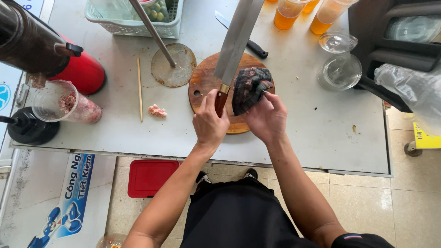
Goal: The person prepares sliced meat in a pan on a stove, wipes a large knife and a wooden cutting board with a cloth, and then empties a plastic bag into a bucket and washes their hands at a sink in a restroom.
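Note:
My left hand (209,123) grips the wooden handle of a large cleaver (236,39), whose broad blade points up and away over the round wooden cutting board (204,82). A dark crumpled cloth (249,88) is held in my right hand (265,118), pressed against the blade's lower right side near the handle. Both hands hover over the near half of the board.
Steel table (298,128) with a black-handled knife (250,45), cups of orange drink (287,14), clear lids (341,71), a green basket (133,20), a metal disc on a rod (173,64), a wooden stick (139,87), a pink scrap (156,110), a plastic cup (69,103) and a red container (82,71).

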